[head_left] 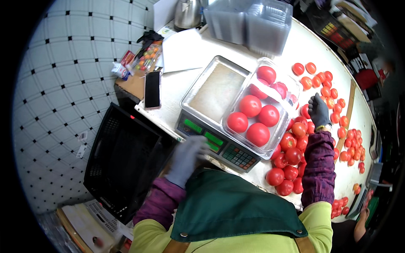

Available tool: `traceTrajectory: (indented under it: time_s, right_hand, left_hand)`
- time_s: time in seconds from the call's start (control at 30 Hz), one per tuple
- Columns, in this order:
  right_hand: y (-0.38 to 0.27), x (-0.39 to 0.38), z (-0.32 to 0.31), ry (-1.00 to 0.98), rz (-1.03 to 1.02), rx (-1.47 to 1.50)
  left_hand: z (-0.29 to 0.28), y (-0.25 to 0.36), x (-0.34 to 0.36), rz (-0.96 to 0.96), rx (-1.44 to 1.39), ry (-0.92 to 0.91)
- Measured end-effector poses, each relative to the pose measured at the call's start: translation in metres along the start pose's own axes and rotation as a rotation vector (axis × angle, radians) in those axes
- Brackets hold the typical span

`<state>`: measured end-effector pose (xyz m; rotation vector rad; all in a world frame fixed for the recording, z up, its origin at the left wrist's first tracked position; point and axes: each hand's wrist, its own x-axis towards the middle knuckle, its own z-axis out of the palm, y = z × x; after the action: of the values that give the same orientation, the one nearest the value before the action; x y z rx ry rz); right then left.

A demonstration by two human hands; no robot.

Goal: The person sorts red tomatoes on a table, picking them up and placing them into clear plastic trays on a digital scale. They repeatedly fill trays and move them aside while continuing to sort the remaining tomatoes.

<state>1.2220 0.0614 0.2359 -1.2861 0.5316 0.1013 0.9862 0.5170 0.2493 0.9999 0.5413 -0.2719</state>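
A clear plastic clamshell container (pixel 276 126) with several red tomatoes (pixel 250 106) inside rests on the right part of a digital scale (pixel 215 154), whose green displays are lit. White glare streaks cross part of its plastic. My left hand (pixel 188 158), in a grey glove, is smeared by motion at the scale's front edge, so its fingers are unclear. To the right of the container, my right hand (pixel 319 110), in a dark grey glove, hovers by the loose tomatoes (pixel 294 156). Its fingers are curled in, and whatever they may hold is hidden.
Stacks of clear plastic containers (pixel 249 25) stand at the table's far side. More tomatoes (pixel 354 145) spread along the right. A phone (pixel 152 89) lies near the left edge, and a black crate (pixel 122 164) stands below it. White paper (pixel 181 50) lies behind the scale.
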Motion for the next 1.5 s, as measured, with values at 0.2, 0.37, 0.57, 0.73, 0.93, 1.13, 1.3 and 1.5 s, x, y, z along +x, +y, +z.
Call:
traceTrajectory:
  time_s: [0.2,0.37,0.57,0.73,0.93,1.13,1.3,1.5]
  right_hand:
    - [-0.019,0.002,0.035,-0.212,-0.026,-0.183]
    - [-0.018,0.002,0.072,-0.385,-0.052,-0.345]
    - [-0.035,-0.044,0.097,-0.632,-0.134,-0.123]
    - [-0.054,-0.109,0.141,-0.742,-0.325,-0.126]
    - [0.01,-0.182,0.272,-0.734,-0.352,-0.005]
    - [0.088,-0.233,0.375,-1.333,-0.269,-0.519]
    - [0.068,-0.195,0.388,-1.138,-0.218,-0.626]
    - [0.014,-0.115,0.357,-0.671,-0.209,-0.45]
  left_hand:
    - [0.067,-0.065,-0.014,0.272,0.289,-0.406]
    - [0.093,-0.067,-0.005,0.171,0.196,-0.166]
    - [0.1,-0.064,0.018,0.388,0.133,-0.16]
    - [0.073,-0.027,0.014,0.564,-0.044,-0.205]
    - [-0.052,0.027,-0.006,0.655,-0.656,-0.256]
    - [-0.255,-0.022,-0.061,0.667,-0.945,0.367]
    - [-0.335,-0.063,-0.099,0.827,-0.908,0.594]
    - [-0.399,-0.059,-0.059,0.66,-0.897,0.777]
